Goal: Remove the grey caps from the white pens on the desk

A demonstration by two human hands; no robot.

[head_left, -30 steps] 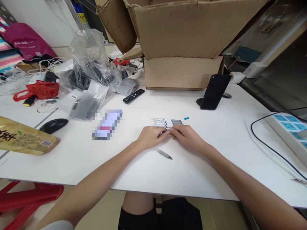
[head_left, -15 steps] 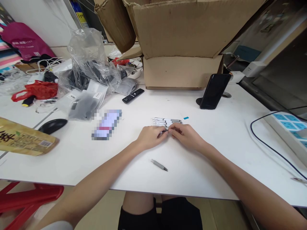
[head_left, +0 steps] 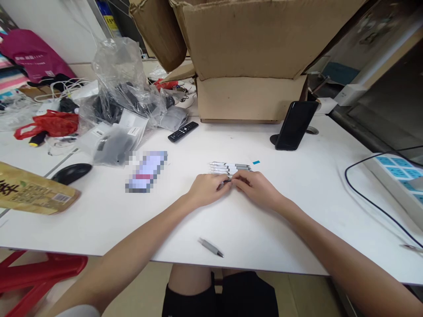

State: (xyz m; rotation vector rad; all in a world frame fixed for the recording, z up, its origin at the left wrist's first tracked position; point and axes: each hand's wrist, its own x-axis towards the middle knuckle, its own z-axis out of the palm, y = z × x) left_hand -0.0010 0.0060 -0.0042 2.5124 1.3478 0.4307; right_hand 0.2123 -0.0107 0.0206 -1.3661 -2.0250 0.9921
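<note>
Several white-and-grey pens (head_left: 229, 167) lie aligned on the white bench (head_left: 280, 233); the left hand (head_left: 207, 189) and right hand (head_left: 254, 189) pinch a slim dark pen part (head_left: 227, 180) between them; one grey pen (head_left: 210, 247) lies apart.

— Live from the rig: my left forearm (head_left: 132, 237) and right forearm (head_left: 317, 235) angle in from the lower corners, converging.

— Hands?

— My left hand (head_left: 206, 190) and right hand (head_left: 254, 189) are curled, palms down, wrists low.

— Touching?

— Yes, my left fingers (head_left: 221, 182) meet my right fingers (head_left: 238, 178) at the tips.
</note>
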